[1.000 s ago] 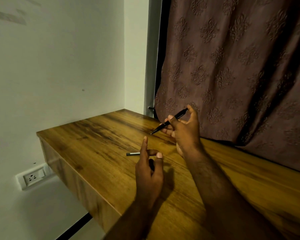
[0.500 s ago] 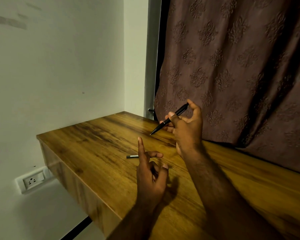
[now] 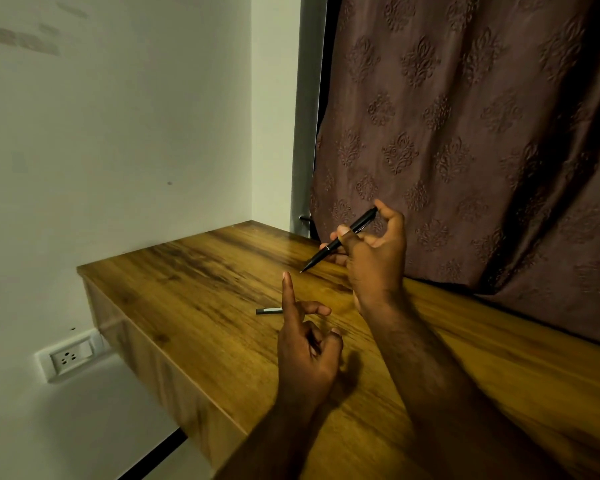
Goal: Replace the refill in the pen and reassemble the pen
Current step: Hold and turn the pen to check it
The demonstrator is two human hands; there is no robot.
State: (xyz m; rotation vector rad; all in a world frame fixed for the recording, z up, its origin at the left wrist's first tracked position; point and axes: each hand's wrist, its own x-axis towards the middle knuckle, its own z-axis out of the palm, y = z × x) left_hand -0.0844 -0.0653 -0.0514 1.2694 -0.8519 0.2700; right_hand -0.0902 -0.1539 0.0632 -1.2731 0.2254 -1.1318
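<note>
While the right hand [image 3: 378, 268] grips a black pen [image 3: 340, 239] right of centre, thumb and fingers curled round its barrel, the pen slants with its tip down and to the left, clear above the wooden table [image 3: 194, 278]. At lower centre the left hand [image 3: 309, 358] holds nothing: forefinger straight up, thumb out, the other fingers loosely bent. A short grey stick [image 3: 269, 310], too small to identify, lies flat on the table just left of that thumb. A patterned brown curtain [image 3: 465, 133] hangs behind, and a wall socket [image 3: 68, 358] sits at lower left.

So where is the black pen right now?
In the head view, the black pen is held in the right hand, right of centre, above the wooden table's far side and in front of the curtain.
</note>
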